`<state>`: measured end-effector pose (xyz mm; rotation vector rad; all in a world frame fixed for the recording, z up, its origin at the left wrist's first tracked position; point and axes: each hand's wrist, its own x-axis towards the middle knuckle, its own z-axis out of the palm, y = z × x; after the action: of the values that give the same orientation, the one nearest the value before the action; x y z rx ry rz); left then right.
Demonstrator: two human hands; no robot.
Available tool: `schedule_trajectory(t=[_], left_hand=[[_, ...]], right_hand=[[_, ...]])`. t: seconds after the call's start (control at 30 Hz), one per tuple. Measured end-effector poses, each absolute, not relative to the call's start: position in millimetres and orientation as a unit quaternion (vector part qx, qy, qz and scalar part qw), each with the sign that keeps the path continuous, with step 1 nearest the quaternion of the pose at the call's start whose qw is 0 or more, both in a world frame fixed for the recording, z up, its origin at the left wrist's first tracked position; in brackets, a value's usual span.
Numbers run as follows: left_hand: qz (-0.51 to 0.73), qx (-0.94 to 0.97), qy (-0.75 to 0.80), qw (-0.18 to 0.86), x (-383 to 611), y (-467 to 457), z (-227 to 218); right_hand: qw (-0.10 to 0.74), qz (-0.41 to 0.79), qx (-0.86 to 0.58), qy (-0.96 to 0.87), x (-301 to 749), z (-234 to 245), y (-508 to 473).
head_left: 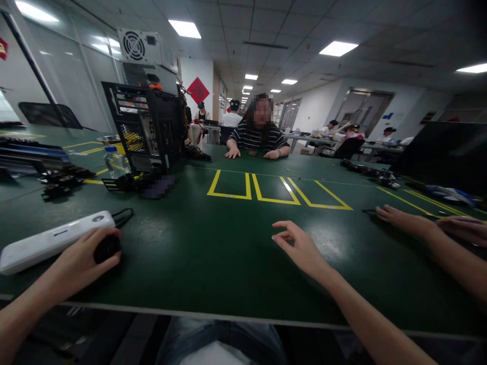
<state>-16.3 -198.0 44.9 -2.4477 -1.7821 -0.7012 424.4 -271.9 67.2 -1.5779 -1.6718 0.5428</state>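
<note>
My left hand [89, 256] is closed around a rounded black thing that looks like a computer mouse [107, 248], on the green table [213, 258]. Just beyond that hand lies a long white device [57, 238] with a round button at one end, and a short black cable loop shows beside it. Over the table's middle right, my right hand [300, 248] is empty, its fingers curved and a gap between thumb and forefinger. Yellow tape outlines [276, 202] mark the table beyond it.
An open black computer case [148, 126] with a power supply [142, 48] on top stands left. Near it is a clear bottle [116, 162]. A person in a striped top [258, 139] sits opposite. At right, another person's hands [405, 220] rest near a dark monitor [445, 157].
</note>
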Motion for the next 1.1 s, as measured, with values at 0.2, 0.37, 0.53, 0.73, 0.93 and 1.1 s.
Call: schedule_trajectory(t=[0.2,0.37,0.53,0.73,0.93,1.1], left_hand=[[-0.155,-0.77,-0.618,0.043,-27.0,-197.9,38.5],[-0.147,-0.755,-0.639,0.013,-26.7,-199.2,39.5],[-0.124,-0.808,-0.576,-0.032,30.2,-198.5,65.5],[-0.163,-0.916,-0.364,-0.039,176.9,-163.6,94.6],[-0.192,-0.929,-0.316,-0.025,267.4,-127.6,66.7],[-0.213,-0.918,-0.327,-0.069,275.4,-120.3,45.1]], right_hand=[[0.346,0.208,-0.617,-0.675,432.3,54.0,-269.3],[0.34,0.21,-0.597,-0.696,427.6,57.3,-276.5],[0.346,0.264,-0.572,-0.696,429.6,61.3,-268.4],[0.343,0.344,-0.529,-0.696,418.7,62.4,-219.0],[0.453,0.46,-0.526,-0.553,418.6,49.0,-162.5],[0.47,0.494,-0.518,-0.517,428.1,37.3,-150.8]])
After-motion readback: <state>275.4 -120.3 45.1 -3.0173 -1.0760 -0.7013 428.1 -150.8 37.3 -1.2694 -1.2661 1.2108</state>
